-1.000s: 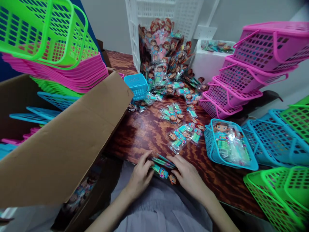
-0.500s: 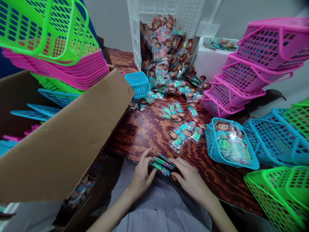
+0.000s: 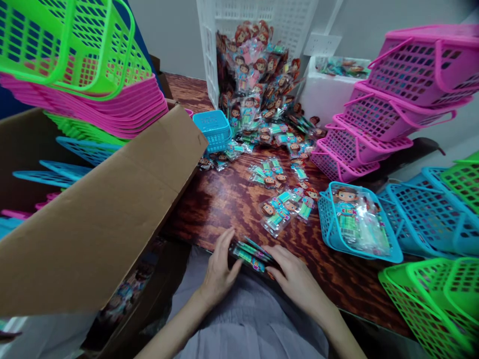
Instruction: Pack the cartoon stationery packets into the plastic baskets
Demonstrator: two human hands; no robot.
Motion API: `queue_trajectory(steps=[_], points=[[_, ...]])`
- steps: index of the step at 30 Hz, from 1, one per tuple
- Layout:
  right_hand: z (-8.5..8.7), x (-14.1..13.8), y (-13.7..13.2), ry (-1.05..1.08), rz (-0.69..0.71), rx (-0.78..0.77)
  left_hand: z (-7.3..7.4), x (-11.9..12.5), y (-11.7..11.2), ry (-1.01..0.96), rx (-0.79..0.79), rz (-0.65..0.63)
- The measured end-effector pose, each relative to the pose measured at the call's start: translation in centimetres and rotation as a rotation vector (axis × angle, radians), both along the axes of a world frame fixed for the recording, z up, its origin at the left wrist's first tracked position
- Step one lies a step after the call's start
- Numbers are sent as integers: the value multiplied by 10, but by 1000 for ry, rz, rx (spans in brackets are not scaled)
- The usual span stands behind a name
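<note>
A small stack of doll-figure packets (image 3: 251, 253) in clear wrap lies at the near edge of the dark wooden table (image 3: 224, 199). My left hand (image 3: 219, 271) presses its left end with closed fingers. On the other end my right hand (image 3: 295, 279) holds the same stack, fingers together. More loose packets (image 3: 279, 212) lie a little beyond. To the right, a blue basket (image 3: 329, 229) holds a larger doll packet (image 3: 352, 219).
An open cardboard box flap (image 3: 112, 209) reaches over the left side. Green, pink and blue baskets are stacked at left (image 3: 86, 80). Pink baskets (image 3: 377, 124), blue baskets (image 3: 430, 209) and green baskets (image 3: 430, 299) crowd the right. A heap of packets (image 3: 258, 85) leans on a white crate (image 3: 224, 20).
Both hands squeezed the packets into a tighter stack at the table edge; the doll head that stuck out below is now tucked in. The view shifted slightly.
</note>
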State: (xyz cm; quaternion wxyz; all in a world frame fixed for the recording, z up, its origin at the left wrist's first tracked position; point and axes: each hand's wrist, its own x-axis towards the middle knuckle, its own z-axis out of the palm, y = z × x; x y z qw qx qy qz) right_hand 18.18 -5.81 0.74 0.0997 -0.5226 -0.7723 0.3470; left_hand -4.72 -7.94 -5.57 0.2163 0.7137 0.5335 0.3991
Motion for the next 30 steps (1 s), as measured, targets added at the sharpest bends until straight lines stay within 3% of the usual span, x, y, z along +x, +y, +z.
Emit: queue_trajectory(steps=[8,13,20,25,27,30], points=[[5,-3,-1,7,11,-26,0,0,0,20,-60,-23],[3,-1,2,15,8,-26,13,1,4,103,-54,-48],[10,-5,4,17,-14,-46,47,-1,37,552,49,-302],[19,9,23,157,62,-198,55,4,53,667,-26,-491],[17,15,40,106,-62,-196,54,6,52,669,-90,-491],[8,17,72,-270,-491,-50,49,7,48,661,-163,-470]])
